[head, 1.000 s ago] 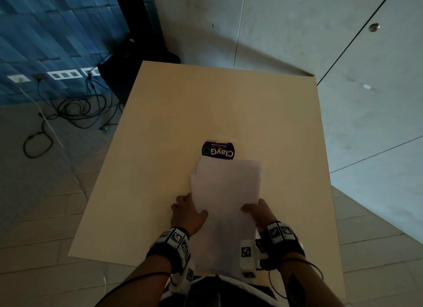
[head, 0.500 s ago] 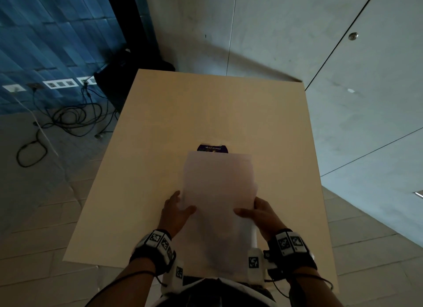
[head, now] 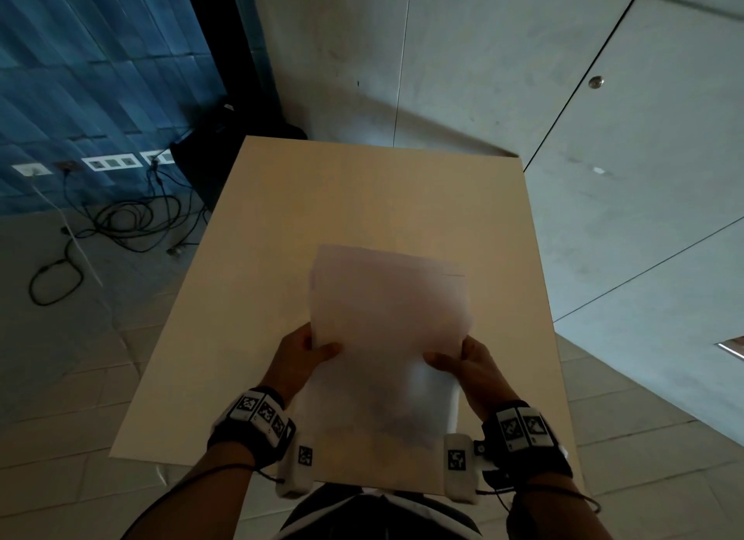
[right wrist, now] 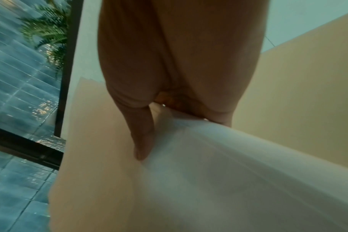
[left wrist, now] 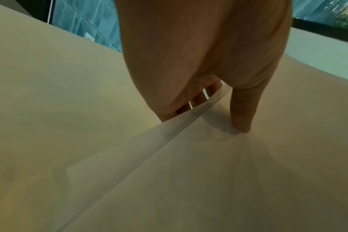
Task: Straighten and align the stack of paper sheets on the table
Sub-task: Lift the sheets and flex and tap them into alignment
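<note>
Item: stack of paper sheets (head: 388, 330), white, held up over the near half of the beige counter (head: 362, 201), far edge tilted away from the person; top edges uneven, several sheet corners offset at the upper left. Whether the near edge touches the counter cannot be told. Left hand (head: 300, 356): pinching the left edge of the stack, thumb on the top face, fingers (left wrist: 201, 98) beneath; the left wrist view shows the layered sheet edges running between thumb and fingers. Right hand (head: 469, 368): pinching the right edge in the same manner, thumb on top, fingers curled underneath. Change since a second ago: the stack then lay flat on the counter under both hands; it now stands raised, and the dark round label seen beyond its far edge is covered from view. Surroundings: black cables (head: 120, 221) coiled on the floor to the left, white wall sockets (head: 112, 163), grey wall panels behind the counter.
</note>
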A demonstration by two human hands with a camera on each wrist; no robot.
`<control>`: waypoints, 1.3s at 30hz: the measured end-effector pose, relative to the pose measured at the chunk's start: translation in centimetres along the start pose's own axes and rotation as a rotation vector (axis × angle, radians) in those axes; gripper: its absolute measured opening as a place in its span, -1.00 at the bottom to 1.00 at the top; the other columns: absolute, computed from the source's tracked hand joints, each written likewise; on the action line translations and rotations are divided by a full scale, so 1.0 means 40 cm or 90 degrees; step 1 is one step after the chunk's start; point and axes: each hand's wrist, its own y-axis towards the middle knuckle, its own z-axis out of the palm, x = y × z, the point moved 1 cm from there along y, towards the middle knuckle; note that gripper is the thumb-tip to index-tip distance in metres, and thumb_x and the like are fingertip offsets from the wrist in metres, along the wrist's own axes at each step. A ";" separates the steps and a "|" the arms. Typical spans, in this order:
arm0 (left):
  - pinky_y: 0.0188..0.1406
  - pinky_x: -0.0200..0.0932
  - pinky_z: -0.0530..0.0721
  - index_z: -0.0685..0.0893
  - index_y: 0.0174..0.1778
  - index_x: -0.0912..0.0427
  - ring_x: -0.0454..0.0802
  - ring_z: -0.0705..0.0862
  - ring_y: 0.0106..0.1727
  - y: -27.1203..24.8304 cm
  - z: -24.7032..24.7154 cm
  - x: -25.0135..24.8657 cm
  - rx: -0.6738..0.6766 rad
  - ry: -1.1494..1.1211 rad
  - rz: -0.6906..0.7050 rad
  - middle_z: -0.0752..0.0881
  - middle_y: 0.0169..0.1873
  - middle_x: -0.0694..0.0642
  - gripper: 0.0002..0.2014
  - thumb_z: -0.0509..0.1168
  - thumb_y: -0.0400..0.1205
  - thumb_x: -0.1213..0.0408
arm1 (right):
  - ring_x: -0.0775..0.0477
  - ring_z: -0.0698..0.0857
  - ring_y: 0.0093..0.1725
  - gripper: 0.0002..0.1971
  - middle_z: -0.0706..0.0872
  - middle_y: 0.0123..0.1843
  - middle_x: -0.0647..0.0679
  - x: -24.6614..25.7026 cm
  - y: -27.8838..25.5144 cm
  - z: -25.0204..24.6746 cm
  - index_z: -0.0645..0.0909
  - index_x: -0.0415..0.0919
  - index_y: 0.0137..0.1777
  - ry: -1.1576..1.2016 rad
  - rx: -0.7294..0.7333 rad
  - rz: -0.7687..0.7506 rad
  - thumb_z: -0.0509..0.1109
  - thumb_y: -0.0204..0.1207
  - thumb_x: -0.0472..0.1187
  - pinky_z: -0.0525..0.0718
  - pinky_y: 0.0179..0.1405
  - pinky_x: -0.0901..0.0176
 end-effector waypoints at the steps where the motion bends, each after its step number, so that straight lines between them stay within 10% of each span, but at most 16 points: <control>1: -0.07 -0.30 0.73 0.64 0.29 0.12 -0.10 0.75 0.08 -0.003 0.003 -0.013 -0.002 -0.011 0.014 0.77 0.10 0.06 -0.55 0.49 0.46 0.35 | -0.23 0.81 0.13 -0.66 0.86 0.08 -0.17 0.009 -0.005 -0.001 0.74 -0.21 0.15 0.000 -0.015 -0.014 0.55 0.37 -0.44 0.75 0.11 -0.07; 8: 0.11 -0.21 0.68 0.58 0.35 0.13 -0.17 0.70 0.14 -0.017 0.020 -0.089 -0.036 -0.030 0.105 0.72 0.13 -0.06 -0.54 0.44 0.51 0.35 | -0.11 0.82 0.04 -0.73 0.85 0.05 -0.14 0.079 -0.019 0.012 0.76 -0.06 0.03 -0.019 -0.105 -0.118 0.55 0.39 -0.39 0.76 0.06 -0.03; 13: -0.09 -0.54 0.64 0.56 0.35 0.22 -0.17 0.66 0.04 -0.024 0.038 -0.110 -0.069 0.006 0.165 0.69 0.07 0.01 -0.57 0.40 0.54 0.42 | 0.13 0.84 -0.09 -0.73 0.86 -0.06 0.03 0.105 -0.022 0.018 0.75 0.00 -0.07 -0.030 -0.125 -0.175 0.53 0.42 -0.42 0.76 -0.14 0.34; 19: 0.16 -0.14 0.59 0.56 0.31 0.14 0.02 0.64 0.19 -0.028 0.050 -0.094 -0.075 -0.027 0.138 0.68 0.12 0.06 -0.60 0.38 0.55 0.43 | 0.16 0.79 -0.09 -0.74 0.82 -0.05 0.04 0.091 -0.014 0.019 0.71 0.02 -0.07 -0.054 -0.143 -0.169 0.51 0.44 -0.40 0.71 -0.25 0.45; 29: 0.15 -0.12 0.59 0.59 0.30 0.22 0.02 0.66 0.16 0.006 0.052 -0.083 -0.102 0.047 0.134 0.72 0.13 0.14 -0.59 0.43 0.52 0.34 | -0.12 0.77 0.11 -0.73 0.80 0.11 -0.13 0.074 0.026 0.005 0.68 -0.15 0.16 -0.117 -0.164 -0.133 0.50 0.46 -0.34 0.70 0.09 0.05; 39: -0.21 -0.32 0.58 0.67 -0.03 0.21 -0.09 0.68 -0.19 0.006 0.050 -0.096 -0.140 0.082 0.160 0.71 -0.30 -0.03 -0.85 0.39 0.51 0.45 | -0.18 0.77 0.06 -0.82 0.82 0.02 -0.11 0.079 0.028 0.010 0.71 -0.12 0.06 -0.186 -0.162 -0.156 0.48 0.48 -0.32 0.74 0.16 -0.25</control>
